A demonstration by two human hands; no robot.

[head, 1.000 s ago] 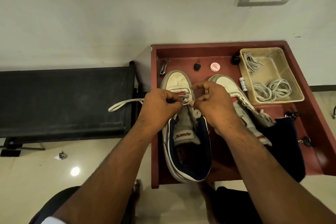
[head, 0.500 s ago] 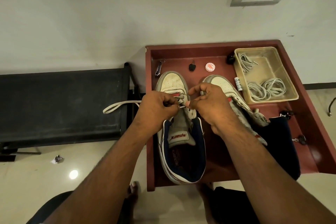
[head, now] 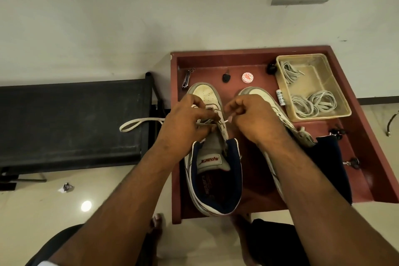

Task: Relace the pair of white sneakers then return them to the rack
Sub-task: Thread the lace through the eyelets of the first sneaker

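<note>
Both hands meet over the near sneaker (head: 213, 170) on the red bench (head: 371, 157). Left hand (head: 185, 123) pinches the lace (head: 138, 124) at the eyelets, loose loop trailing off to its left. Right hand (head: 252, 119) pinches the lace tip. Second sneaker (head: 261, 95) lies under the right hand. Lace tray (head: 345, 112) beyond the right hand.

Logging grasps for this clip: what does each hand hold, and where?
Both hold the white lace at the left sneaker: right hand pinches its tip, left hand grips it by the eyelets.
</note>
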